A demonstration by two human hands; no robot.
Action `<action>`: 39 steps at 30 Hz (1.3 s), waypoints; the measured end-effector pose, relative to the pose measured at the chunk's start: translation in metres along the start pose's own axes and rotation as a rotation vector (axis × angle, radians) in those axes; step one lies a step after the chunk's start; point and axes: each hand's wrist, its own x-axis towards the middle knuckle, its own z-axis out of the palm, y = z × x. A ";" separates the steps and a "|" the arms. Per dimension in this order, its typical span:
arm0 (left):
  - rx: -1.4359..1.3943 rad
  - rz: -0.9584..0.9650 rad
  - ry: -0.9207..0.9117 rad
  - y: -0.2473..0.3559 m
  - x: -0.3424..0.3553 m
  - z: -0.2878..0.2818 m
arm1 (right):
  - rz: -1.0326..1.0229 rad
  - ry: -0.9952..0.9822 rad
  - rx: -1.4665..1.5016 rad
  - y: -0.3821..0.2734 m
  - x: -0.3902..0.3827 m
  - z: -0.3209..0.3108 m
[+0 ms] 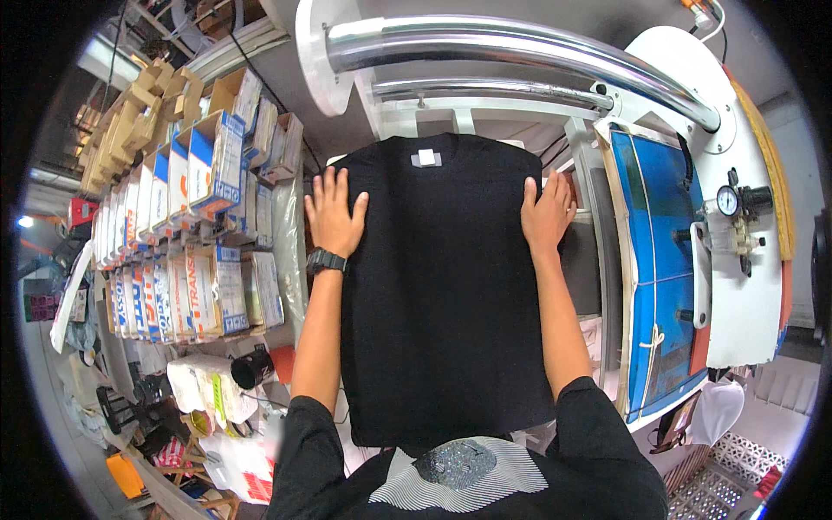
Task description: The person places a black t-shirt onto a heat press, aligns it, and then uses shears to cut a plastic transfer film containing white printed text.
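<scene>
A black T-shirt (446, 295) lies spread flat in front of me over the press's lower bed, which it mostly hides. A small white label (426, 158) shows at its collar. My left hand (336, 212), with a dark watch at the wrist, rests on the shirt's upper left edge, fingers spread. At the upper right edge, my right hand (543, 211) also touches the fabric, fingers apart and slightly curved. Both forearms run along the shirt's sides.
Chrome cylinders (485, 42) cross the back of the white press; a blue padded panel (650, 260) and a gauge (727, 200) are at the right. Cardboard boxes (214, 165) are stacked on the left, above cluttered bags and a black cylindrical container (251, 371).
</scene>
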 end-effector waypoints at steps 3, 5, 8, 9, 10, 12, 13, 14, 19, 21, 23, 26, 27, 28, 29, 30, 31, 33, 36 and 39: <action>-0.101 -0.440 0.133 -0.020 0.028 0.001 | 0.254 -0.234 0.202 -0.003 0.052 -0.003; -0.165 -0.639 -0.001 -0.035 0.038 0.006 | 0.304 -0.347 0.211 0.019 0.072 0.023; -0.252 -0.499 0.027 -0.053 0.040 0.020 | 0.359 -0.351 0.288 0.012 0.074 0.027; -0.247 -0.509 0.007 -0.051 0.044 0.019 | 0.358 -0.326 0.264 0.008 0.074 0.028; -0.241 -0.519 -0.012 -0.049 0.047 0.018 | 0.356 -0.301 0.241 0.005 0.074 0.029; -0.079 -0.469 0.162 -0.026 0.044 0.009 | 0.283 -0.202 0.156 0.001 0.069 0.020; 0.005 -0.442 0.252 -0.011 0.042 0.004 | 0.143 0.004 0.124 -0.006 0.062 0.017; 0.046 -0.402 0.321 0.004 0.039 -0.002 | -0.001 0.210 0.098 -0.021 0.054 0.013; -0.068 0.326 -0.039 0.098 -0.009 0.030 | -0.801 -0.196 0.196 -0.100 -0.034 0.009; -0.092 0.280 -0.133 0.102 -0.007 0.024 | -0.758 -0.316 0.270 -0.094 -0.030 0.001; -0.087 0.270 -0.158 0.103 -0.003 0.024 | -0.775 -0.283 0.230 -0.095 -0.022 -0.001; -0.043 0.155 -0.091 0.073 -0.002 -0.003 | -0.648 -0.202 0.141 -0.085 -0.004 -0.029; -0.043 0.052 0.044 0.039 -0.004 -0.013 | -0.476 -0.178 0.242 -0.076 0.007 -0.048; -0.125 -0.005 0.187 0.012 -0.008 -0.017 | -0.362 0.084 0.286 -0.031 0.009 -0.039; -0.279 -0.170 0.219 -0.022 -0.018 -0.020 | -0.091 0.047 0.448 0.008 0.007 -0.035; -0.509 -0.490 0.228 -0.056 -0.029 -0.009 | 0.055 -0.049 0.430 0.046 0.006 -0.022; -0.836 -0.555 0.171 -0.094 -0.039 0.008 | 0.264 -0.335 0.750 0.071 0.008 -0.006; -1.395 -0.815 -0.183 -0.072 -0.039 -0.005 | 0.450 -0.617 1.110 0.070 0.006 -0.004; -1.235 -0.761 -0.362 -0.067 -0.040 0.022 | 0.338 -0.636 0.861 0.085 0.006 0.024; -0.681 -0.501 -0.129 -0.090 -0.049 0.027 | 0.329 -0.591 0.911 0.065 0.002 0.012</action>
